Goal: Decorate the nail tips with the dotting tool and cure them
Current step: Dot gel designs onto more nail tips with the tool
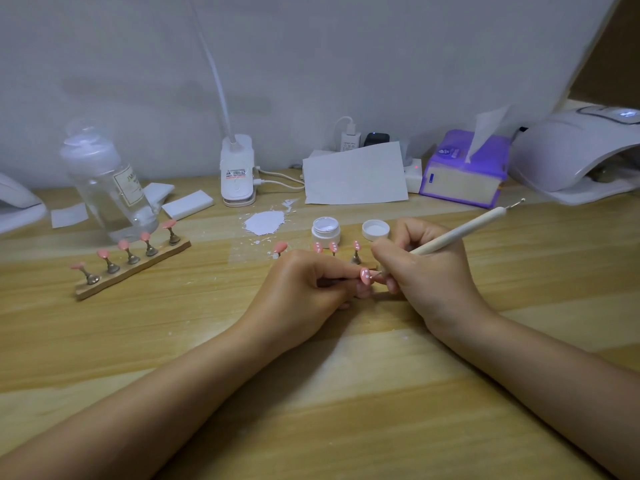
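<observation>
Left hand [304, 289] pinches pink nail tip [365, 276] — right hand [426, 268] grips dotting tool [460, 233], tabletop [311, 393] bare nearby.

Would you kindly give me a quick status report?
Left hand pinching nail tip. Right hand dotting with dotting tool. Nothing obstructing.

The hands [363, 282] hide the tip of the dotting tool [460, 232] and the stem under the pink nail tip [365, 276]. They also cover most of the near stand [370, 266]. The curing lamp [575, 154] is cut off at the right edge. The label on the clear bottle [107, 188] is too blurry to read.
</observation>
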{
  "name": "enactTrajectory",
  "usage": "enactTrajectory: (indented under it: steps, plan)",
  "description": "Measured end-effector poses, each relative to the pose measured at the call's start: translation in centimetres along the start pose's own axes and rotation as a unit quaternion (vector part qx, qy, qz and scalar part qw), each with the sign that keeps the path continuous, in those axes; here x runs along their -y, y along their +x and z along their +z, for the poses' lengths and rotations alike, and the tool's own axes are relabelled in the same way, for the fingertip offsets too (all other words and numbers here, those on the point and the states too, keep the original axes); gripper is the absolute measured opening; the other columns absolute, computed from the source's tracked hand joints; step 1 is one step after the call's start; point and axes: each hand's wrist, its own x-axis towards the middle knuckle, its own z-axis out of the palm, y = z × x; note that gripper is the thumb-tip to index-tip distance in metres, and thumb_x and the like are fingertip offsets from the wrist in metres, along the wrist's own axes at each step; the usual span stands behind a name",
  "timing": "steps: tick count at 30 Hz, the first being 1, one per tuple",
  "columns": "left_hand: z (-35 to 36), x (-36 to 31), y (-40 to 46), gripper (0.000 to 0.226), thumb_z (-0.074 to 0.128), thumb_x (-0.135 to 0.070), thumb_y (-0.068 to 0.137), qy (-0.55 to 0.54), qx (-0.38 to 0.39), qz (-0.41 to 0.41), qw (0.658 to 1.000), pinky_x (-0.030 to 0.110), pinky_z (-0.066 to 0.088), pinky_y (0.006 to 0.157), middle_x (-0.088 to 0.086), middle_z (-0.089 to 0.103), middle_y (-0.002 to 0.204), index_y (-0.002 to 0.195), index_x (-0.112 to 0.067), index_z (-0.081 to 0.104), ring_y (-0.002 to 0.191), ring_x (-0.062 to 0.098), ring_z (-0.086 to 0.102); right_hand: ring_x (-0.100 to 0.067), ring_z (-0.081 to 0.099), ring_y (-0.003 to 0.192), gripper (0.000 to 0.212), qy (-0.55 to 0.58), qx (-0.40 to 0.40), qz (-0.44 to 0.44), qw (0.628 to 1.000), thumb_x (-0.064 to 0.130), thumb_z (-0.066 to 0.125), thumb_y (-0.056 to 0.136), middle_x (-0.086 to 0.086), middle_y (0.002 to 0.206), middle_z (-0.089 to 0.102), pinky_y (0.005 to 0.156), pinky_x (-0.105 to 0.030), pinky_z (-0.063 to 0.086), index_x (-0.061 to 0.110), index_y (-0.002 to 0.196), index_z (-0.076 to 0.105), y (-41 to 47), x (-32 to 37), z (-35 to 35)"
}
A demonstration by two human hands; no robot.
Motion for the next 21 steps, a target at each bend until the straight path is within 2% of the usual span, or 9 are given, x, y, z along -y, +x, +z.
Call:
enactTrajectory:
  steps: [4, 15, 21]
  plan:
    - [0.01, -0.01, -0.03, 0.028, 0.063, 0.001, 0.082, -0.001, 0.002, -0.005, 1.000, 0.004, 0.041, 0.058, -0.019, 0.065, 0.061, 0.091, -0.024, 0.070, 0.055, -0.012, 0.052, -0.001, 0.040, 0.025, 0.040, 0.002, 0.008, 0.002, 1.000, -0.015, 0.049, 0.077, 0.006, 0.030, 0.034, 0.032, -0.007, 0.031, 0.009, 0.051, 0.031, -0.13, -0.02, 0.05]
    - [0.02, 0.13, 0.04, 0.021, 0.064, -0.001, 0.082, 0.003, 0.010, -0.002, 1.000, 0.004, 0.040, 0.058, -0.014, 0.065, 0.064, 0.089, -0.018, 0.073, 0.054, -0.013, 0.050, 0.000, 0.040, 0.025, 0.041, -0.032, 0.019, -0.008, 0.999, -0.015, 0.050, 0.076, 0.007, 0.027, 0.041, 0.032, -0.008, 0.030, 0.009, 0.049, 0.032, -0.24, -0.05, 0.04]
    - [0.04, 0.17, 0.10, 0.030, 0.063, 0.002, 0.082, 0.001, 0.006, -0.003, 1.000, 0.004, 0.041, 0.058, -0.015, 0.066, 0.066, 0.089, -0.026, 0.070, 0.056, -0.013, 0.053, 0.000, 0.040, 0.025, 0.040, -0.039, 0.010, -0.012, 0.999, -0.015, 0.050, 0.076, 0.006, 0.027, 0.040, 0.032, -0.007, 0.029, 0.009, 0.049, 0.032, -0.20, -0.16, 0.00]
